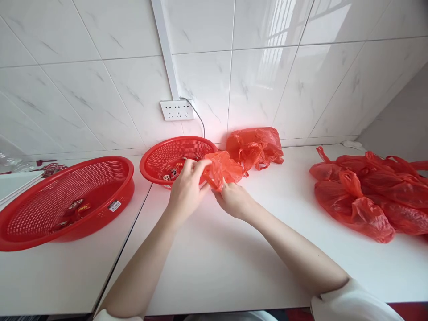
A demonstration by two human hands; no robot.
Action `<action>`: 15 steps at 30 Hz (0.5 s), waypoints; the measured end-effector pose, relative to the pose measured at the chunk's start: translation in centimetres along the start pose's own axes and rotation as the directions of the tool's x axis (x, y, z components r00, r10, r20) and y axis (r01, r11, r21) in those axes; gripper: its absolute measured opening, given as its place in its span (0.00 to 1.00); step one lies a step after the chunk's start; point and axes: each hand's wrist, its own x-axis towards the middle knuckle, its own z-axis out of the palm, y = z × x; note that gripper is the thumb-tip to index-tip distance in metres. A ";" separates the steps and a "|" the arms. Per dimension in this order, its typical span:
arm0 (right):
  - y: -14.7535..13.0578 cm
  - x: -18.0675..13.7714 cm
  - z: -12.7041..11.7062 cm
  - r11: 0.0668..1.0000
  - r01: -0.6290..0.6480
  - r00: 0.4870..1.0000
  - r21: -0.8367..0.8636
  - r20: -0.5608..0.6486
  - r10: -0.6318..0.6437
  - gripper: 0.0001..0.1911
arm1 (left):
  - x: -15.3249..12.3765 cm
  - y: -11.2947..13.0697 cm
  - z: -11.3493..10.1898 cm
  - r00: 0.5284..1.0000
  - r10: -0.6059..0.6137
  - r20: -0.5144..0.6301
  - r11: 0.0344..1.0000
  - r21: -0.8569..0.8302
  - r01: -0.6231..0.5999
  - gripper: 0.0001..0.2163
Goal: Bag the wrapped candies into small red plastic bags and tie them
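Note:
A crumpled red plastic bag (227, 168) is between my two hands, held just above the white table. My left hand (189, 185) pinches its left edge with thumb and fingers. Closed around the lower part of the same bag is my right hand (233, 199); its fingertips are partly hidden by the plastic. Just behind my left hand stands a round red plastic basket (157, 151), with a few small dark and red packets (174, 171) inside. The left hand hides part of its rim.
A larger red basket (125, 178) with several small packets stands at left. Another red bag (257, 145) rests against the tiled wall. Several filled red bags (371, 191) are heaped at right. A socket strip (177, 110) with a cable is on the wall.

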 end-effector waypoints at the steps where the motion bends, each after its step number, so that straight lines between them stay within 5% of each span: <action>1: 0.2 0.2 0.1 0.995 0.025 1.000 0.100 -0.015 -0.024 0.14 | 0.0 0.0 0.3 0.998 0.050 -0.028 0.998 0.034 -0.049 0.12; 4: 0.9 0.9 0.0 0.919 0.093 0.964 0.383 -0.265 0.013 0.09 | 0.0 0.3 0.6 0.986 0.104 -0.129 0.993 -0.046 -0.111 0.05; 7: 2.1 1.6 -0.8 0.909 0.104 0.872 0.404 -0.477 0.112 0.19 | -0.1 0.5 -0.2 0.996 -0.029 -0.086 0.942 -0.336 -0.002 0.13; 9: 3.2 1.8 -1.4 0.961 0.009 0.929 0.278 -0.357 0.095 0.21 | 0.0 0.0 -1.4 0.986 -0.167 -0.019 0.858 -0.496 0.136 0.18; 11: 4.3 1.8 -1.6 0.992 -0.121 0.989 0.029 -0.087 0.123 0.20 | 0.0 -1.1 -3.2 0.953 -0.302 -0.026 0.805 -0.543 0.240 0.18; 13: 5.0 1.7 -1.5 0.964 -0.183 0.973 -0.194 0.102 0.206 0.19 | -0.1 -1.9 -5.7 0.932 -0.361 -0.022 0.829 -0.465 0.311 0.12; 15: 5.2 1.6 -0.9 0.940 -0.191 0.952 -0.283 0.181 0.248 0.24 | -0.6 -1.4 -8.3 0.957 -0.281 0.074 0.915 -0.282 0.290 0.13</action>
